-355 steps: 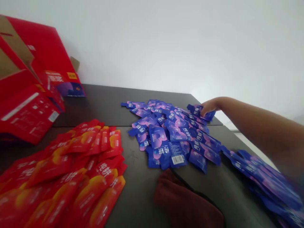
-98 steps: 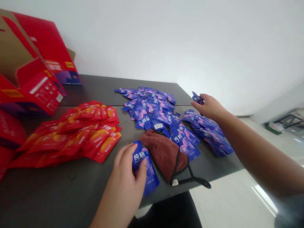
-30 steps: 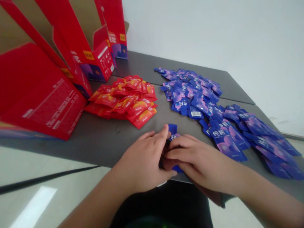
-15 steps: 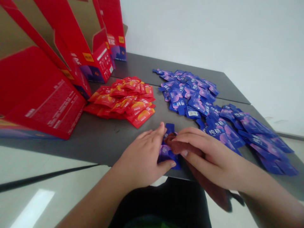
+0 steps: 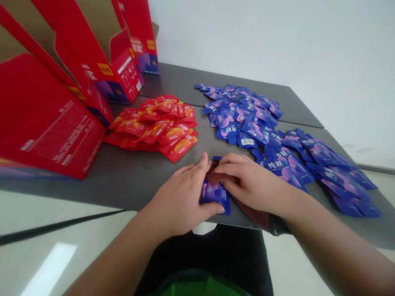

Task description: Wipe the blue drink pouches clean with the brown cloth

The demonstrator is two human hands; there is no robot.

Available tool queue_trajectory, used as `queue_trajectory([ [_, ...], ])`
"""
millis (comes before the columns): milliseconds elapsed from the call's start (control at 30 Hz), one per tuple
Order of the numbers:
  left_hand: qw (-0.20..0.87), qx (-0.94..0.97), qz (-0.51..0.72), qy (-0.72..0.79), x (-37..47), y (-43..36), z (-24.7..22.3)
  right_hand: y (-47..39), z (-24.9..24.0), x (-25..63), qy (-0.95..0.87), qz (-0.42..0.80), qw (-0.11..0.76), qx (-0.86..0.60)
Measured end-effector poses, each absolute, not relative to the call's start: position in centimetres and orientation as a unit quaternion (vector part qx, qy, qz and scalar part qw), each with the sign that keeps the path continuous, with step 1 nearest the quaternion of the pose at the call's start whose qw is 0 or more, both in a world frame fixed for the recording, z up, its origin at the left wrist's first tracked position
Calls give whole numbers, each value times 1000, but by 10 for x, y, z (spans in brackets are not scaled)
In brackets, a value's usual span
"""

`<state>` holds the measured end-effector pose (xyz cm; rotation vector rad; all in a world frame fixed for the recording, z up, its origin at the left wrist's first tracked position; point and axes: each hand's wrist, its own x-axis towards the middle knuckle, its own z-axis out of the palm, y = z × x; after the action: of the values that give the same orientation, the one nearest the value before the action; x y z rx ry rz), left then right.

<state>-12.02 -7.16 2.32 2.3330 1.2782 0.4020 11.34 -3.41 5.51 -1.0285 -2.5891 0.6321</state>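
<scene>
A blue pouch (image 5: pixel 216 193) lies flat at the table's front edge, partly covered by both hands. My left hand (image 5: pixel 185 197) rests along its left side, thumb laid over the pouch's lower part and fingers stretched out. From the right, my right hand (image 5: pixel 249 181) grips a brown cloth (image 5: pixel 254 213) and presses it on the pouch's upper part; the cloth hangs down under the palm. Just beyond the hands is a pile of red pouches (image 5: pixel 157 127). Many blue pouches (image 5: pixel 247 115) lie heaped to the right.
Open red boxes (image 5: pixel 58 119) stand along the left side of the grey table (image 5: pixel 132 181). More blue pouches (image 5: pixel 336 164) overlap near the right edge. A white wall (image 5: pixel 262 41) rises behind the table.
My right hand has moved slightly left with the cloth, which is bunched closer to my left hand. The whole view has shifted a little.
</scene>
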Motion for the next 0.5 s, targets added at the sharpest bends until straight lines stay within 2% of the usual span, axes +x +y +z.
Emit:
queue_trajectory([
  [100,190,869,159,428,-118,-80,25,-25,47,119,-882,166,167,-408],
  [233,168,900,157,369,-105,-101,26,-24,43,125,-842,166,262,-441],
  [400,147,885,192,399,-97,-118,22,-30,45,133,-778,128,353,-504],
  [500,98,865,233,434,-100,-119,17,-30,45,135,-756,113,395,-510],
])
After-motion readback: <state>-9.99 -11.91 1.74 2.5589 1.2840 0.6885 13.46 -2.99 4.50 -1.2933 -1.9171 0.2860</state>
